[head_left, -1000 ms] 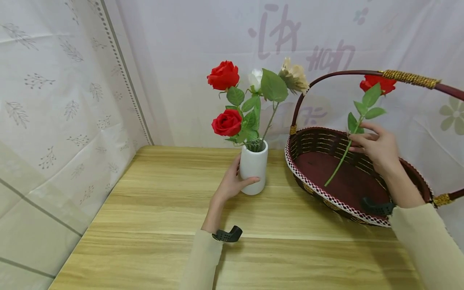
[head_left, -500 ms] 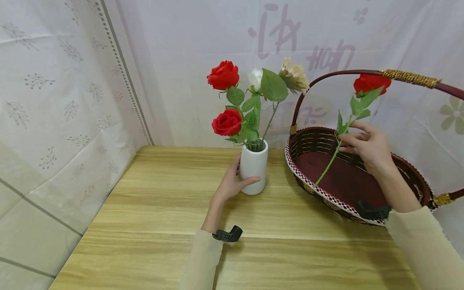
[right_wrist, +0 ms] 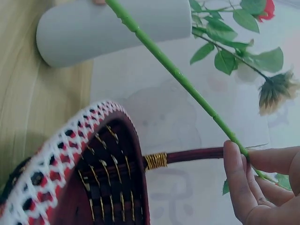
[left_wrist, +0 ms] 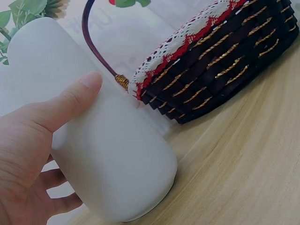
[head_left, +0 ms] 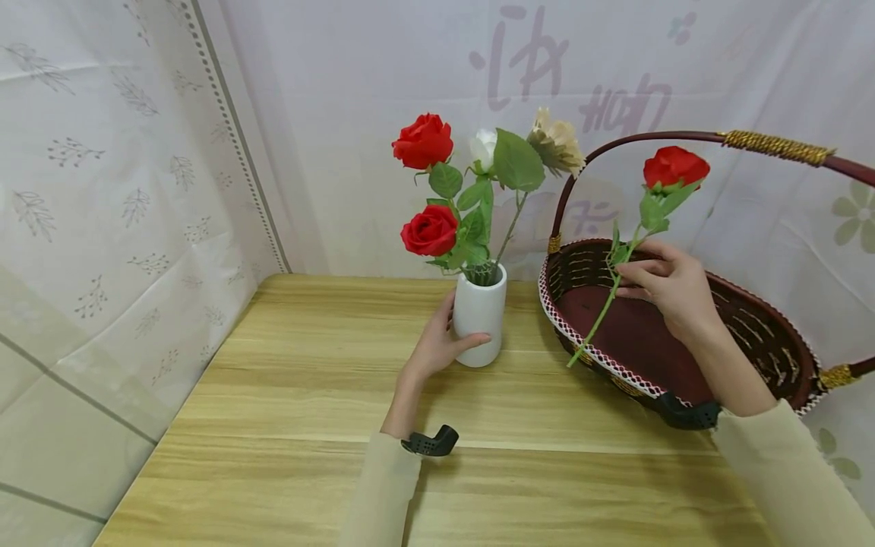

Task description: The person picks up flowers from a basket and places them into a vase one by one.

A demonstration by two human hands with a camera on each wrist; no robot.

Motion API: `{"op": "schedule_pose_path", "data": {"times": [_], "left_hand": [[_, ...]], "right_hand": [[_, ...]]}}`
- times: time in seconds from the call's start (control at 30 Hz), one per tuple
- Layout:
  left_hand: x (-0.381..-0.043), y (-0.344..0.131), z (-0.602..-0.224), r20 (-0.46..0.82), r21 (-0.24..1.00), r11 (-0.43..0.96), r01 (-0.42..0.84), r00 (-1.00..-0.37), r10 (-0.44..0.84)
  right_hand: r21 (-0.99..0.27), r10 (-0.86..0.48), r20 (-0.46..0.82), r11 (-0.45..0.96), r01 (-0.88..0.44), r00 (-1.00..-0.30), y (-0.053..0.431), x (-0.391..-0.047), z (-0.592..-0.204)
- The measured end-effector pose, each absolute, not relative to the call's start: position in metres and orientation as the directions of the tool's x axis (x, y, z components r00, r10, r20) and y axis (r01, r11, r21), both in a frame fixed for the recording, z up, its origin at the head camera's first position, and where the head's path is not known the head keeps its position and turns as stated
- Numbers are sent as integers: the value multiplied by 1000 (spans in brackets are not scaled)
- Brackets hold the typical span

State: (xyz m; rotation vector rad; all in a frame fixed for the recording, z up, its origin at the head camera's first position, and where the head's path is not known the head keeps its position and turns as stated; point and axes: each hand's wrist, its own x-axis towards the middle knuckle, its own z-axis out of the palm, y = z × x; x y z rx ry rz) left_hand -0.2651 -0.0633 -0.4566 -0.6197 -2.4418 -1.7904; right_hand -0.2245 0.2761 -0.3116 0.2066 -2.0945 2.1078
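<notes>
A white vase (head_left: 481,323) stands upright on the table, and my left hand (head_left: 434,343) grips its side. In the left wrist view the thumb lies across the vase (left_wrist: 117,154), with the other fingers partly hidden behind it. Two red roses (head_left: 429,230), a white rose (head_left: 483,149) and a beige flower (head_left: 555,143) stand in the vase. My right hand (head_left: 673,292) pinches the green stem of another red rose (head_left: 675,169) just below its leaves. The bare stem end slants down to the left, over the basket's front rim. In the right wrist view the stem (right_wrist: 173,70) crosses in front of the vase.
A dark woven basket (head_left: 766,334) with white lace trim stands right of the vase, beneath my right hand. Its tall arched handle (head_left: 775,144) rises behind the held rose. A patterned curtain (head_left: 328,137) hangs behind the wooden table (head_left: 307,365).
My right hand has moved left with the red rose, carrying the stem end from over the basket to past its front rim. The left hand and vase have stayed put.
</notes>
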Motion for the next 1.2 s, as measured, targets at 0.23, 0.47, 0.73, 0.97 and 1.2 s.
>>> {"op": "schedule_pose_path", "data": {"times": [0.23, 0.47, 0.73, 0.97, 1.2], "left_hand": [[-265, -62, -457, 274, 906, 244, 347, -918, 287], [-265, -62, -457, 265, 907, 250, 339, -920, 288], [-265, -62, -458, 266, 916, 224, 332, -923, 279], [-265, -63, -458, 268, 918, 215, 334, -921, 283], [-266, -63, -459, 283, 910, 221, 351, -915, 288]], "right_hand": [[-977, -18, 213, -6, -213, -977, 261, -221, -317], [-965, -62, 260, 1, -261, -964, 244, -218, -313], [-940, 14, 342, 18, -341, -940, 222, -221, -298], [-904, 87, 407, -107, -414, -909, 207, -226, -284], [-849, 163, 469, -187, -494, -868, 195, -233, -269]]}}
